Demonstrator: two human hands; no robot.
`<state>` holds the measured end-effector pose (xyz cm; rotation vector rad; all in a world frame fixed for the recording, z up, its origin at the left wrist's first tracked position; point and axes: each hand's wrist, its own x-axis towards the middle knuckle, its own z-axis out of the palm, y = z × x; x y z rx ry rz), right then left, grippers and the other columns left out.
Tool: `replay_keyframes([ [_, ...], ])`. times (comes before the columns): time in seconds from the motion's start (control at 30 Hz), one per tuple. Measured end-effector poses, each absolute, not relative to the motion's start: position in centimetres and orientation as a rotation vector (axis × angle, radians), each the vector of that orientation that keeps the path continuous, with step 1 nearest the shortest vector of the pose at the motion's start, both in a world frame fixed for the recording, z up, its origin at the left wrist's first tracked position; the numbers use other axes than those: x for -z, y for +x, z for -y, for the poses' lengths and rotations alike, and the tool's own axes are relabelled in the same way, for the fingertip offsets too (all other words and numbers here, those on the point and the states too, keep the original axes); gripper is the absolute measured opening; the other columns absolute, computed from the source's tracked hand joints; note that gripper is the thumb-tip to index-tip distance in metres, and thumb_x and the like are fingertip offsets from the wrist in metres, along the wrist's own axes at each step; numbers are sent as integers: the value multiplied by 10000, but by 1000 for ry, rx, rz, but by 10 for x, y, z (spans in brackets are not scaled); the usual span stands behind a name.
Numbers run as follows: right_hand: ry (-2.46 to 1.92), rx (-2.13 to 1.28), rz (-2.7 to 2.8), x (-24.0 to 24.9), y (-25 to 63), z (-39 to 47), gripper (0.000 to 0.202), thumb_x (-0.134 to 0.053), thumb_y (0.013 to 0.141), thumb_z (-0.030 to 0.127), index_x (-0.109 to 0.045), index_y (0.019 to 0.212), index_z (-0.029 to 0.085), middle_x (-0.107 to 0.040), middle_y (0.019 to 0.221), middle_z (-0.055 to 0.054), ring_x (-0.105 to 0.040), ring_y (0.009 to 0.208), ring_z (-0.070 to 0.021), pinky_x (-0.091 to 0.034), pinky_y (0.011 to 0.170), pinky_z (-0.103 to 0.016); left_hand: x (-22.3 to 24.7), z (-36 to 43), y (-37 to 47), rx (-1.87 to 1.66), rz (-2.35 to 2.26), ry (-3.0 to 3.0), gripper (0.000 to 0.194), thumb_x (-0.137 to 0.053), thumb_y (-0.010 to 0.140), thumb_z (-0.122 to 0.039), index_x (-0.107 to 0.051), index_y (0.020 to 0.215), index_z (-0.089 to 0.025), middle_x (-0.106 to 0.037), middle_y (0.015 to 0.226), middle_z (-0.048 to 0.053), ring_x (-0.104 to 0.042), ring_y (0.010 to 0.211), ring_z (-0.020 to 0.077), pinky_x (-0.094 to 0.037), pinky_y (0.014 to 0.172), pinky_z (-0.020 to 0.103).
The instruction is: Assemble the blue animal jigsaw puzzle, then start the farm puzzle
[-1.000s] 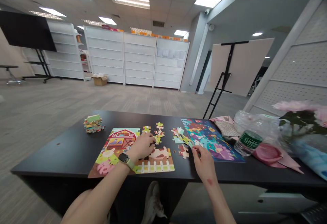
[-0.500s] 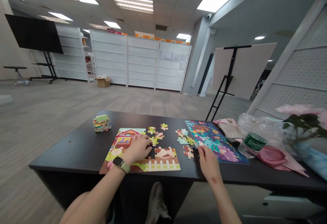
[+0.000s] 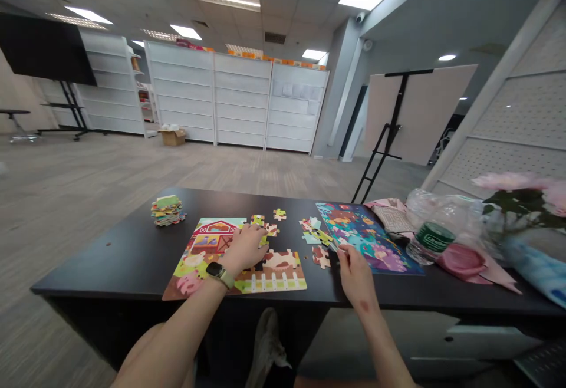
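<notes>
A partly joined farm puzzle (image 3: 207,243), with a red barn, lies near the table's front edge. My left hand (image 3: 245,247) rests over its right side, fingers spread and slightly curled beside loose puzzle pieces (image 3: 270,230); what lies under the fingertips is hidden. Below that hand, joined pieces show a brown-and-white cow (image 3: 283,259) above a white fence. My right hand (image 3: 355,270) pinches a small puzzle piece (image 3: 333,247), mostly covered by the fingers. Just left of it are a cow-patterned piece (image 3: 321,256) and a cluster of green and pale blue pieces (image 3: 313,233).
A stack of puzzle pieces (image 3: 168,210) stands at the table's left. On the right lie a blue animal puzzle (image 3: 375,240), a green-labelled bottle (image 3: 431,242), pink wrapping (image 3: 469,264) and flowers (image 3: 517,183). An easel (image 3: 389,134) stands behind the table.
The view has shifted a little, so everything sits slightly further left and higher. My left hand has moved slightly up over the loose pieces; my right hand keeps its pinch.
</notes>
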<state>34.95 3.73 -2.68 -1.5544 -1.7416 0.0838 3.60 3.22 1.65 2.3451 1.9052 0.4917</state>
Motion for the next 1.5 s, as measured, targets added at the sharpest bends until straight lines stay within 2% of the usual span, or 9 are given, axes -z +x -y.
replay_keyframes([
  [0.1, -1549, -92, 1728, 26, 348, -35, 332, -327, 968, 415, -578, 1026, 206, -677, 1052, -129, -609, 993, -288, -458, 878, -421, -13, -44, 46, -524, -1995, 2308, 346, -516, 906, -350, -622, 1204, -211, -599, 1193, 125, -502, 1140, 337, -394, 944, 484],
  [0.2, -1542, -109, 1709, 24, 347, -33, 314, -327, 971, 400, -575, 1019, 213, -678, 1034, -118, -611, 983, -282, -459, 873, -410, -9, -55, 56, -539, -2018, 2303, 272, -512, 914, -358, -678, 1081, -221, -611, 1145, 124, -504, 1125, 344, -396, 922, 481],
  [0.4, -1533, -139, 1702, 22, 347, -31, 299, -339, 973, 380, -579, 1019, 207, -670, 1061, -124, -606, 993, -283, -457, 874, -411, -1, -66, 72, -578, -1920, 2344, 162, -541, 902, -294, -671, 976, -232, -633, 1152, 74, -531, 1110, 291, -401, 908, 417],
  [0.57, -1540, -106, 1701, 24, 348, -32, 286, -352, 970, 333, -599, 1020, 199, -667, 1032, -119, -599, 980, -280, -458, 873, -417, 1, -73, 72, -595, -1841, 2341, 103, -540, 904, -259, -630, 939, -224, -672, 1023, 44, -578, 1051, 245, -399, 912, 379],
  [0.73, -1544, -30, 1755, 22, 347, -30, 297, -366, 942, 228, -658, 987, 195, -668, 992, -109, -586, 967, -277, -460, 882, -428, 0, -72, 70, -640, -1836, 2344, 129, -557, 911, -302, -625, 991, -228, -650, 1067, 65, -572, 1066, 263, -396, 921, 389],
  [0.87, -1457, -41, 1924, 14, 340, -23, 230, -487, 912, 254, -715, 914, 222, -671, 976, -90, -579, 971, -272, -460, 896, -429, -2, -66, 68, -666, -1856, 2335, 138, -568, 903, -321, -633, 991, -237, -647, 1098, 70, -576, 1085, 268, -419, 917, 385],
  [1.03, -1201, -118, 2153, 2, 334, -11, 193, -551, 879, 231, -741, 849, 240, -666, 994, -78, -568, 1034, -253, -464, 930, -406, -7, -56, 44, -709, -1939, 2280, 245, -584, 878, -296, -638, 1108, -231, -527, 1374, 98, -506, 1249, 284, -413, 1001, 374],
  [1.3, -1211, -233, 2199, 2, 334, -10, 173, -511, 886, 258, -683, 873, 239, -681, 1148, -75, -522, 1200, -275, -411, 1037, -463, -12, -51, -23, -713, -2094, 2141, 337, -496, 852, -155, -624, 1163, -157, -630, 1229, 125, -590, 1143, 270, -434, 997, 362],
  [1.5, -1373, -152, 2065, 9, 332, -18, 183, -551, 907, 370, -658, 851, 232, -700, 949, -66, -594, 993, -272, -459, 909, -429, -13, -48, -1, -638, -1958, 2228, 288, -540, 863, -201, -647, 1130, -195, -650, 1203, 89, -586, 1138, 252, -431, 988, 336],
])
